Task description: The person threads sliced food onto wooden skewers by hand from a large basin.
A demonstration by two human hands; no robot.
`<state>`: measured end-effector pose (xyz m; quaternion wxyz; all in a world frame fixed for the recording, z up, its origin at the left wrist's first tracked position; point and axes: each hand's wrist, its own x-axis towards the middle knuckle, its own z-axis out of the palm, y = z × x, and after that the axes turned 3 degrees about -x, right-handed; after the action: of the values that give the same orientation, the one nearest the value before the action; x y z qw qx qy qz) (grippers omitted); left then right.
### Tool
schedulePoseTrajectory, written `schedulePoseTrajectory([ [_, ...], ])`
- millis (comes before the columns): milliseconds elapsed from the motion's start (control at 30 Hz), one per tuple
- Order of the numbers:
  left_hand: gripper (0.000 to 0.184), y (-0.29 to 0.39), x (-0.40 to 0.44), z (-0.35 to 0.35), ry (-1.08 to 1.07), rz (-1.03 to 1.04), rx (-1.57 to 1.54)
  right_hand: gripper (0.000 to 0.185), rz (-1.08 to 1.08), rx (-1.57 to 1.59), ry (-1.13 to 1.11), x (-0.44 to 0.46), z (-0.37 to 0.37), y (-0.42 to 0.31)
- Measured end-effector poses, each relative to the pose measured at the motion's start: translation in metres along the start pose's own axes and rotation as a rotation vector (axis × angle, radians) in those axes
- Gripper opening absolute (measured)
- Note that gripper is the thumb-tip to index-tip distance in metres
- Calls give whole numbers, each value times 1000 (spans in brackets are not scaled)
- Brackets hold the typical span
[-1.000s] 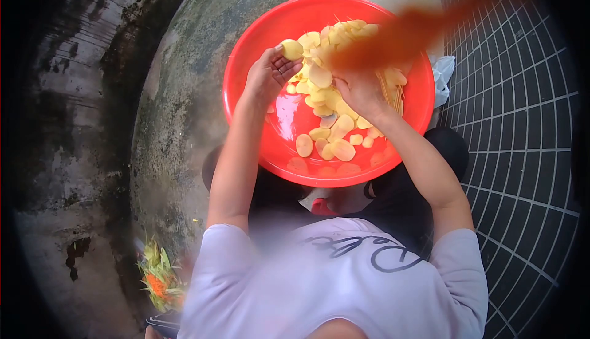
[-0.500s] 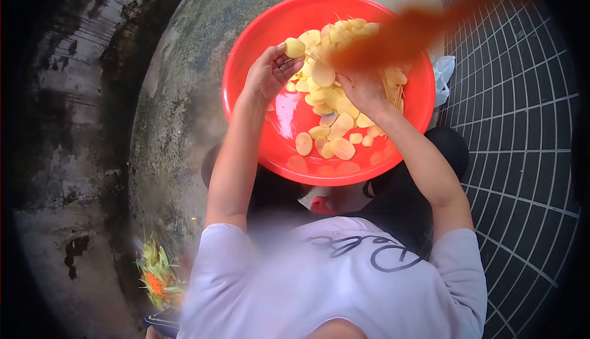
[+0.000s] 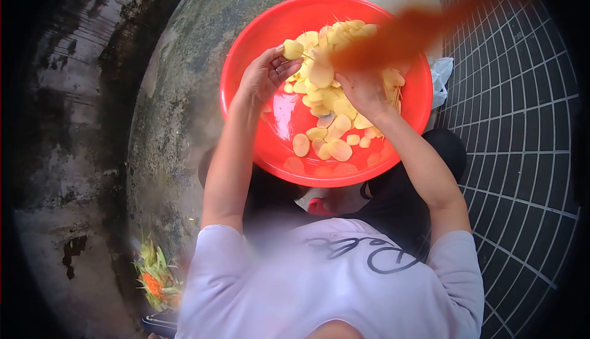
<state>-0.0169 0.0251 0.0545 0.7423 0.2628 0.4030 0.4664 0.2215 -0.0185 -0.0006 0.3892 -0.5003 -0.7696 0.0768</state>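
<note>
My left hand (image 3: pixel 263 74) pinches a pale yellow slice (image 3: pixel 292 49), which looks like potato, over the left side of a red basin (image 3: pixel 243 93). A thin stick tip shows just right of that slice. My right hand (image 3: pixel 365 95) reaches in from the right, its thumb at the edge of a larger oval potato slice (image 3: pixel 321 73) that appears raised above the rest. An orange blur near the lens hides its other fingers. Many loose potato slices (image 3: pixel 339 127) lie in the basin, with thin sticks among them.
The orange blur (image 3: pixel 412 38) covers the upper right of the basin. A white plastic bag (image 3: pixel 441 81) rests against the basin's right side, near dark tiles (image 3: pixel 516 124). Green and orange scraps (image 3: pixel 157 277) lie on the concrete at lower left. The basin stands by my knees.
Both hands keep nearly the same pose and hold. The whole view has shifted only slightly.
</note>
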Motion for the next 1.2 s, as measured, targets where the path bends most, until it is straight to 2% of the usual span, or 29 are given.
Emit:
schedulePoseTrajectory([
  [633, 34, -4, -1, 1, -71, -15, 36, 12, -12, -69, 15, 2, -10, -9],
  [900, 27, -7, 1, 1, -117, 42, 121, 12, 4, -59, -10, 3, -12, -10],
  [1200, 22, -13, 3, 0, -69, 85, 203, 12, 20, -107, -89, 0, -12, -12],
])
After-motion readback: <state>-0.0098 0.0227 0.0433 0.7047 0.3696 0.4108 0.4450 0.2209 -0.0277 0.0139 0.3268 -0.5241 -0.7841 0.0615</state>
